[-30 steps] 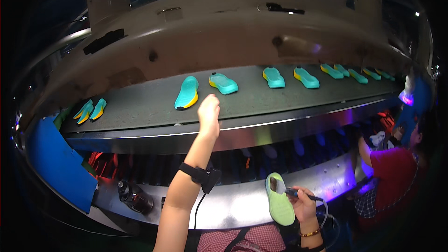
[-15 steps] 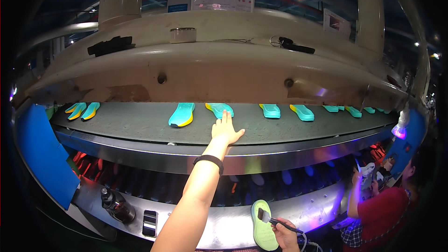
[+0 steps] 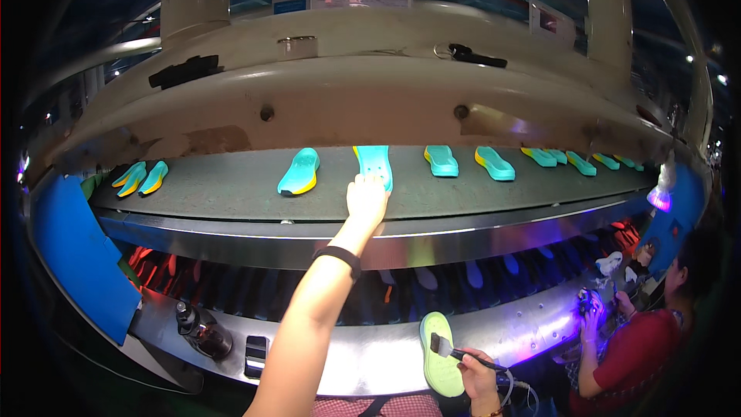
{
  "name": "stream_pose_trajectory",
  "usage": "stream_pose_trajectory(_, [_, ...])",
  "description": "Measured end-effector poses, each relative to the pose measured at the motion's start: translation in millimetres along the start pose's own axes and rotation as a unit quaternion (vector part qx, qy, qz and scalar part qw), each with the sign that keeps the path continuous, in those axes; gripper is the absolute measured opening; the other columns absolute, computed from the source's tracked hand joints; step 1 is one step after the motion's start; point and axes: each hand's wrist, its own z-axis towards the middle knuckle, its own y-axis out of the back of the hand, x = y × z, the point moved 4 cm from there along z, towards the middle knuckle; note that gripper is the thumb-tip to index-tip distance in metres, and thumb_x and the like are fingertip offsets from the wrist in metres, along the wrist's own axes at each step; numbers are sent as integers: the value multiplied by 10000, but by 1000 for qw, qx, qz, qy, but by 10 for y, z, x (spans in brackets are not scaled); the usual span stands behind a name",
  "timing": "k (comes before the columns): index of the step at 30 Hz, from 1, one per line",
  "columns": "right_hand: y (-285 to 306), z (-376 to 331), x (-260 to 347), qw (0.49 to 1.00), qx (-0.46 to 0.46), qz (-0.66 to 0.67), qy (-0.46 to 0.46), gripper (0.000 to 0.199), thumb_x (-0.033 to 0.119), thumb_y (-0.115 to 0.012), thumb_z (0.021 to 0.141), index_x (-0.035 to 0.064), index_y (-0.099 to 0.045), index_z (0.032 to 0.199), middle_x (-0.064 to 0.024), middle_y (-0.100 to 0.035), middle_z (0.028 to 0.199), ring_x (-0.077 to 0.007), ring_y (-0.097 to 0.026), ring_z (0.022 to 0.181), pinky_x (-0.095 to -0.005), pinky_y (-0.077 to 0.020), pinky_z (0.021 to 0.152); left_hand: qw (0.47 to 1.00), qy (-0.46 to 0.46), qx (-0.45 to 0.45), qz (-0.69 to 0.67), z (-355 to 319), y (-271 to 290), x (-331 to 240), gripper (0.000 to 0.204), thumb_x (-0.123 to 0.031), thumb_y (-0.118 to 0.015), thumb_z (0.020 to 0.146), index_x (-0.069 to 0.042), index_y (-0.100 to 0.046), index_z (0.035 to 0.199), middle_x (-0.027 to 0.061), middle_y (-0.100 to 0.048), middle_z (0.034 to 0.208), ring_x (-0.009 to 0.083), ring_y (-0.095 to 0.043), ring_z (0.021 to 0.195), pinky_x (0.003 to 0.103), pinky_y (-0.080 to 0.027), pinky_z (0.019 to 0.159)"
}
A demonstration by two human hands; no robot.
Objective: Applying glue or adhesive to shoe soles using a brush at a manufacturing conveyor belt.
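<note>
On the upper belt, my left hand (image 3: 366,201) is closed on the near end of a teal-and-yellow shoe sole (image 3: 374,158), its fingertips partly hidden. The sole's far end goes out of sight behind the hood edge. Down at the metal ledge, my right hand (image 3: 478,374) grips the dark handle of a flat brush (image 3: 443,345) with a thin tube or cord trailing from it. The bristles lie over a pale green shoe sole (image 3: 442,377) resting near the front edge. Other teal soles (image 3: 299,173) lie spaced along the belt.
A beige hood (image 3: 355,104) overhangs the grey upper belt (image 3: 231,193). Below runs a darker lower level (image 3: 293,293) with several soles. A dark pump bottle (image 3: 202,330) stands on the ledge at left. At right, a co-worker in red (image 3: 637,355) handles a shoe part.
My left hand has gone from fingers laid on the teal sole to gripping its near end. That sole now points more straight toward me and shows more. The brush remains over the green sole.
</note>
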Motion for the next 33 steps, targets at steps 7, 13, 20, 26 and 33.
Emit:
stream_pose_trajectory(7, [43,-52,164,997,-62,-13,38,196,-28,-579,746,-41,-599,940,-145,-632,902,-235,-610,818,-320,-480,785,832,49,-202,-515,-613,725,-6,145,-130,-618,769,10,-581,768,98,-569,867,204,-546,800,304,-424,758])
stream_pose_trajectory(13, [-63,75,144,997,-43,-16,57,198,-24,-572,775,-56,-582,970,-150,-632,896,-214,-612,797,-305,-487,784,536,326,67,-776,-1440,640,-71,492,11,-561,726,20,-390,1187,137,-467,1118,207,-515,1021,312,-423,891])
stream_pose_trajectory(20, [-187,69,70,999,-29,-20,18,197,-29,-576,780,-62,-584,973,-145,-631,912,-181,-614,831,-273,-486,802,183,301,266,-897,-2594,1018,38,677,-382,-594,787,3,-337,1282,208,-507,1146,323,-547,1017,457,-474,835])
stream_pose_trajectory(26, [-594,90,-125,991,108,-72,-10,195,-29,-578,768,-62,-588,960,-174,-631,938,-216,-619,857,-315,-474,840,182,382,289,-859,-3480,637,-59,818,-653,-394,799,-53,-276,1343,203,-423,1266,325,-445,1155,474,-358,969])
stream_pose_trajectory(33, [-1241,175,-309,944,205,-256,-47,200,39,-649,769,-34,-635,955,-95,-651,895,-120,-601,815,-237,-477,752,100,428,230,-868,-3424,753,-341,878,-726,-44,784,-86,-356,1298,196,-503,1150,336,-518,1034,486,-396,920])
